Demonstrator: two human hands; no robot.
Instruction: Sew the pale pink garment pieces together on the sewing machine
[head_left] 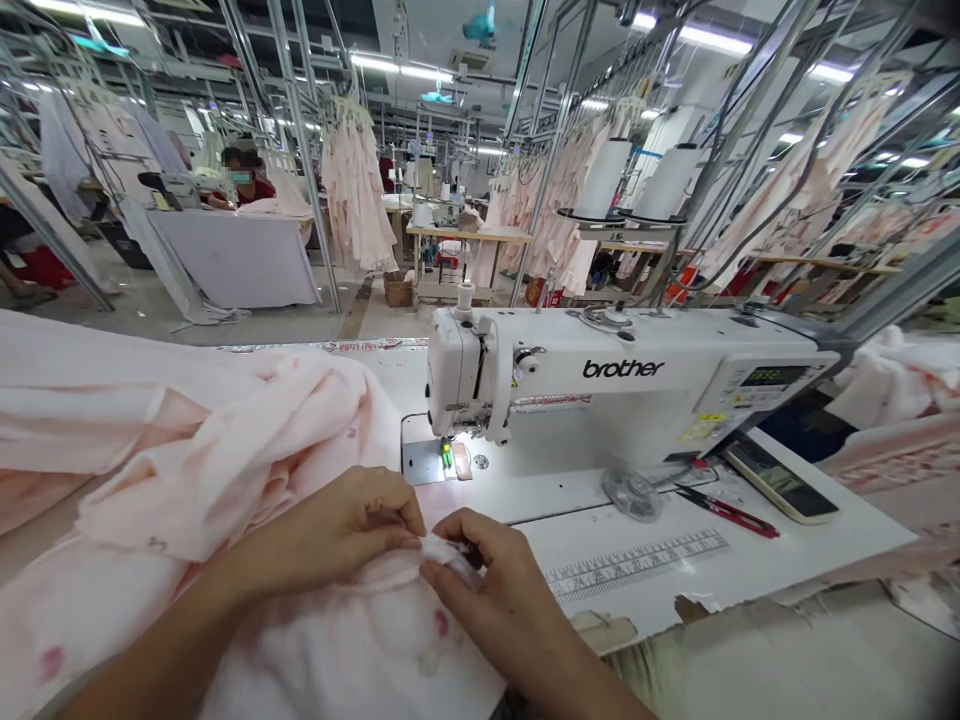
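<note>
My left hand (337,525) and my right hand (480,570) meet over a pale pink garment (225,470) with darker pink spots, bunched on the sewing table. Between their fingertips, both hands pinch a small white fold of fabric (442,550), which looks part of the garment. Just beyond the hands stands a white Brother sewing machine (622,380). Its presser foot (447,457) is a little above my fingers and apart from them. The fabric's full shape is hidden by its folds.
Red-handled thread snips (727,512), a phone (780,480) and a clear plastic disc (632,493) lie right of the machine's needle area. A ruler scale (637,565) marks the white table. Behind stand racks of hanging pink garments and a co-worker (244,178) at a table.
</note>
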